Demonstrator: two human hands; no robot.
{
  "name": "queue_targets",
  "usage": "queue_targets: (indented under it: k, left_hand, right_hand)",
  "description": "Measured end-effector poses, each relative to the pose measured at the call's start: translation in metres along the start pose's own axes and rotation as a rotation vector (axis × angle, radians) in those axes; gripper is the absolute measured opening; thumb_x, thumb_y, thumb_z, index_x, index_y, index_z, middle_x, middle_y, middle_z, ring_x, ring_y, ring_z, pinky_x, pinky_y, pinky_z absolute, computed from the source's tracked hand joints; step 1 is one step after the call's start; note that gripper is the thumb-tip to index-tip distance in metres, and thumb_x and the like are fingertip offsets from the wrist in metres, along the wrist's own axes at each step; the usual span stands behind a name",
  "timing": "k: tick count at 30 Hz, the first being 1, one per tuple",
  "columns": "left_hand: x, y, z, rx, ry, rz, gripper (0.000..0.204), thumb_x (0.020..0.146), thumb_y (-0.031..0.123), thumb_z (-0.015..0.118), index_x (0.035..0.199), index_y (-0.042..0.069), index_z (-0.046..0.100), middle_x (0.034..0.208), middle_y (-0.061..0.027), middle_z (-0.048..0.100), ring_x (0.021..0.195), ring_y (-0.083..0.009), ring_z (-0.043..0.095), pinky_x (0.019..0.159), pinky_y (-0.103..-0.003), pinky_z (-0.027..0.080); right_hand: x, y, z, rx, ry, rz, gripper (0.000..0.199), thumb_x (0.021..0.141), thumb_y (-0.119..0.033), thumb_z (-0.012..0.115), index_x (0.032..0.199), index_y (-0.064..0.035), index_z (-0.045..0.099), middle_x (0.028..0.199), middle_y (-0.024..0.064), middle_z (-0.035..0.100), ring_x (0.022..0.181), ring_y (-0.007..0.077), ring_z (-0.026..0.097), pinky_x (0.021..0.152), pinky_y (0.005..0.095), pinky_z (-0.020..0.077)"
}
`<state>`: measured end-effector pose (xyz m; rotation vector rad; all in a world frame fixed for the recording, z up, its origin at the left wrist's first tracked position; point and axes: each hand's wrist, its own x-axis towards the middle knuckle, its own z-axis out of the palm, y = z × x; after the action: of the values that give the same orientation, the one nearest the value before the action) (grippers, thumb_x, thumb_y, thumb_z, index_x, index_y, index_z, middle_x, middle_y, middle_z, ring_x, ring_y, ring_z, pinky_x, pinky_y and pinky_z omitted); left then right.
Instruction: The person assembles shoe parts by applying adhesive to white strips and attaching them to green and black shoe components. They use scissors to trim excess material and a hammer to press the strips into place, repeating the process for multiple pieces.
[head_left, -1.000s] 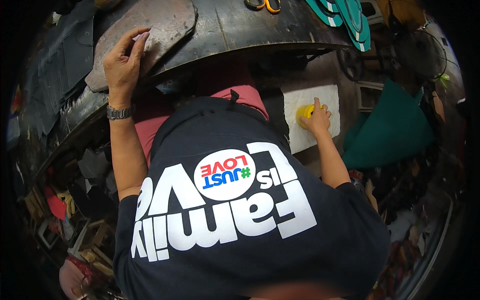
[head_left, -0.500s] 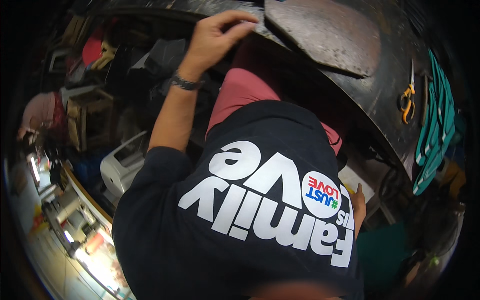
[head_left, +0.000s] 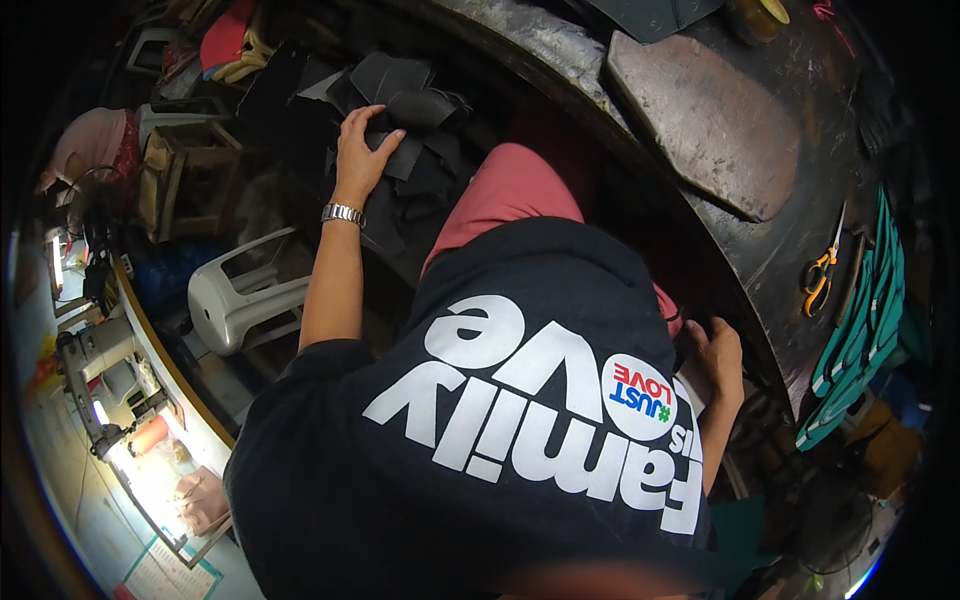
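Your left hand [head_left: 362, 152] is pressing spread fingers onto the black scraps [head_left: 400, 100], none lifted; your right hand's [head_left: 718, 350] grip: cannot tell.

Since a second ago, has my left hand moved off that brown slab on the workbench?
Yes. The left hand has left the brown slab and now rests on black cut pieces further left.

We see a dark bench [head_left: 800, 230] with a brown slab [head_left: 715, 120], orange-handled scissors [head_left: 822, 275], teal pieces [head_left: 862, 330] at its edge; white plastic stool [head_left: 245, 295], wooden stool [head_left: 185, 180], sewing machine [head_left: 95, 385] left.
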<state>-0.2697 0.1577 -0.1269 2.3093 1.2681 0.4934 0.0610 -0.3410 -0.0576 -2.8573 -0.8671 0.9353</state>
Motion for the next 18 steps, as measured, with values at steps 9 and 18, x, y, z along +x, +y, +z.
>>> queue_targets:
  k: [9, 18]
  left_hand:
    - [0.006, 0.006, -0.023, 0.179, -0.176, 0.048, 0.077, 0.069, 0.039, 0.089, 0.135, 0.017, 0.057, 0.135, -0.0120, 0.057, 0.129, -0.0315, 0.054, 0.107, -0.042, 0.045]
    - [-0.013, 0.038, -0.005, -0.018, -0.113, 0.030, 0.036, 0.071, 0.033, 0.089, 0.075, 0.006, 0.066, 0.068, -0.0050, 0.063, 0.056, -0.0185, 0.054, 0.058, -0.032, 0.046]
  right_hand:
    - [0.014, -0.095, -0.047, -0.007, -0.019, -0.342, 0.051, 0.089, -0.029, 0.072, 0.132, -0.0053, 0.058, 0.110, 0.0248, 0.066, 0.106, 0.0428, 0.064, 0.090, 0.0470, 0.0499]
    - [0.023, -0.136, -0.075, 0.005, 0.039, -0.733, 0.056, 0.090, -0.023, 0.071, 0.141, -0.0119, 0.052, 0.131, 0.0180, 0.060, 0.118, 0.0383, 0.060, 0.098, 0.0446, 0.0496]
